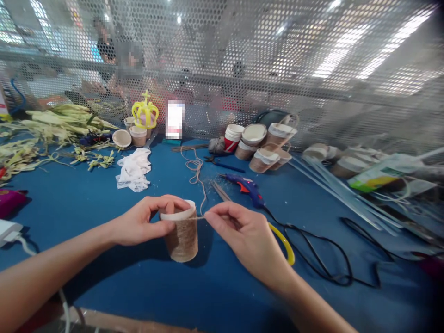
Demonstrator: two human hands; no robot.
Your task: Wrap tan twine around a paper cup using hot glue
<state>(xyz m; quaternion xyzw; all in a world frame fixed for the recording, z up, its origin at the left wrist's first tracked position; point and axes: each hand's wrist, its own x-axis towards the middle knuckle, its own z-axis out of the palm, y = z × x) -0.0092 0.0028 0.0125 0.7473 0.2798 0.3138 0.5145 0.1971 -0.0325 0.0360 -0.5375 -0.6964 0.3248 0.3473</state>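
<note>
My left hand (149,221) grips a paper cup (182,238) by its rim, fingers inside and thumb on the outside. Brown twine covers the cup's side in tight rows, leaving a white band bare at the top. Between thumb and forefinger, my right hand (239,231) pinches the loose twine (200,218), stretched taut from the cup just below that band. The slack twine trails back over the table towards a grey ball of twine (217,145). Partly behind my right hand lie scissors (282,243) with yellow handles.
A blue glue gun (251,188) with a black cord lies right of centre. Wrapped cups (265,157) stand behind it, near clear glue sticks (347,194). Crumpled white cloth (134,169), a yellow crown-shaped piece (145,113) and dried husks (65,120) are at left. Perforated metal mesh (215,55) closes the back.
</note>
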